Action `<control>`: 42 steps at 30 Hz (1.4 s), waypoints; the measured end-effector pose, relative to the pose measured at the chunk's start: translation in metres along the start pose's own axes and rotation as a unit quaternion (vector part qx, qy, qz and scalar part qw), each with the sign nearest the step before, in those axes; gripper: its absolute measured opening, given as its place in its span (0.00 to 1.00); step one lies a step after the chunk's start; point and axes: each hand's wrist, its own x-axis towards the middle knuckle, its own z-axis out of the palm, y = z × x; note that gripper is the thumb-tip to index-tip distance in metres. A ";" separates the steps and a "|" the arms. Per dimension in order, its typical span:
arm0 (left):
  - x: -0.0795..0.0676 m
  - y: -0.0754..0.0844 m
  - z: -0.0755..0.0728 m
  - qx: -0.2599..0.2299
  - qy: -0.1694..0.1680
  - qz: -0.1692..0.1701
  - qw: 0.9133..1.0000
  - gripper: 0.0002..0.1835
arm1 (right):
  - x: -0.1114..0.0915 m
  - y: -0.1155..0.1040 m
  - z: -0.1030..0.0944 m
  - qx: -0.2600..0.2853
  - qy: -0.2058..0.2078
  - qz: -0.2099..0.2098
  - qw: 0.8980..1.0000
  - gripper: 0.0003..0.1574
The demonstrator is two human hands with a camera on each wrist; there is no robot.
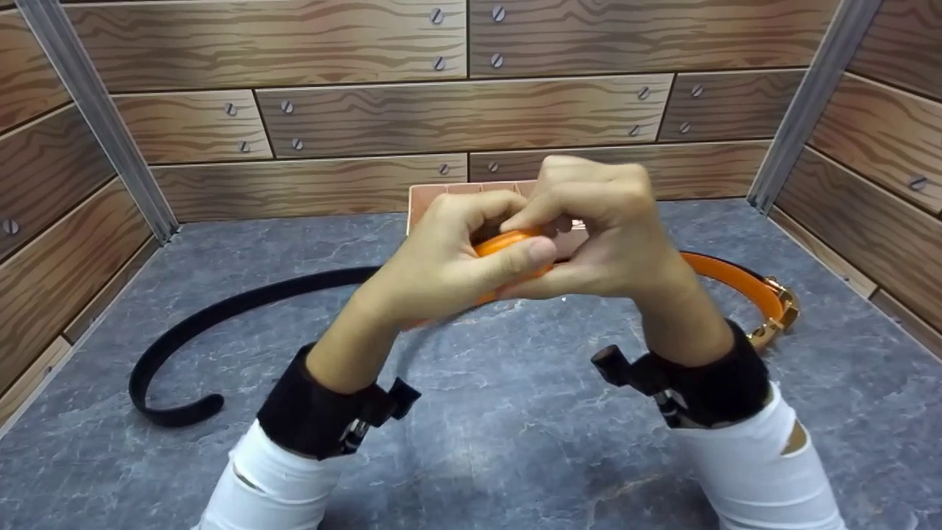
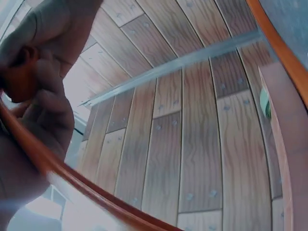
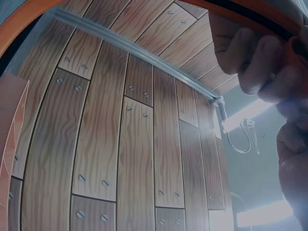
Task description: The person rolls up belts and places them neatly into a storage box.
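A long belt (image 1: 243, 294), black on one face and orange on the other, stretches across the tabletop and up into both hands. My left hand (image 1: 449, 258) grips a rounded orange part of it (image 1: 508, 241), thumb lying along its front. From the other side my right hand (image 1: 603, 228) pinches the same part, its fingertips meeting the left hand's. Fingers cover much of this part, so its exact fold cannot be told. A gold buckle (image 1: 787, 305) lies at the belt's right end. In the left wrist view an orange strip (image 2: 96, 192) runs past the fingers.
Behind the hands stands a pink box (image 1: 421, 202) with compartments, partly hidden; something green (image 2: 265, 102) shows beside it in the left wrist view. Wood-patterned walls (image 1: 456, 118) enclose the grey marbled tabletop (image 1: 471, 442) at the back and both sides.
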 end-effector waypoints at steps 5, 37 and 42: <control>0.002 0.004 0.004 0.074 0.046 -0.008 0.996 0.14 | 0.002 -0.004 -0.003 0.004 -0.030 0.001 1.000 0.23; -0.005 0.012 0.005 0.430 0.073 -0.047 0.899 0.23 | 0.000 -0.022 0.001 -0.236 -0.130 -0.060 0.961 0.09; -0.006 0.008 0.001 0.377 0.058 0.002 0.924 0.23 | -0.001 -0.020 0.006 -0.202 -0.069 -0.079 0.974 0.11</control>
